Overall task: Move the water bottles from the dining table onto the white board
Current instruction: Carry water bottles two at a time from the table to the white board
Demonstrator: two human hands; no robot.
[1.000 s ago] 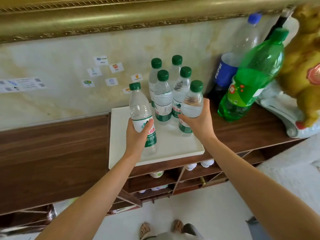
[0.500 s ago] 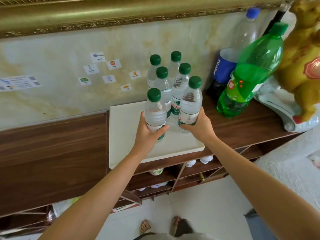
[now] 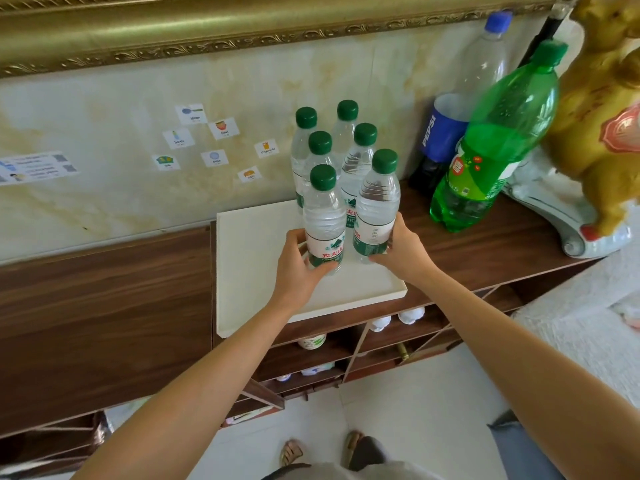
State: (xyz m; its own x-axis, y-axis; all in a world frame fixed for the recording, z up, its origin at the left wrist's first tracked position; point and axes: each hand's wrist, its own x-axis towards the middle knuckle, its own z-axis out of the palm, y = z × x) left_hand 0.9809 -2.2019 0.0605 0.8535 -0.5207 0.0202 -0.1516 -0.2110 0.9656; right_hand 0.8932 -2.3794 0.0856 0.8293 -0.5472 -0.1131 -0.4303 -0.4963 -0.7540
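A white board [image 3: 256,258] lies on a dark wooden sideboard. Several clear water bottles with green caps stand upright on its far right part. My left hand [image 3: 298,268] grips the front left bottle [image 3: 323,216] around its label. My right hand [image 3: 403,249] grips the front right bottle [image 3: 375,206] at its lower half. Both bottles stand side by side on the board, just in front of the other bottles [image 3: 322,150], which are clustered close behind them near the wall.
A large Pepsi bottle [image 3: 446,129] and a green soda bottle [image 3: 491,150] stand to the right of the board. A golden figurine [image 3: 602,109] on a white base fills the far right. Open shelves with small items lie below the sideboard top [image 3: 104,306].
My left hand brought its bottle from the board's left-middle rightward, up beside the right-hand bottle. The right hand's bottle shifted slightly back toward the cluster.
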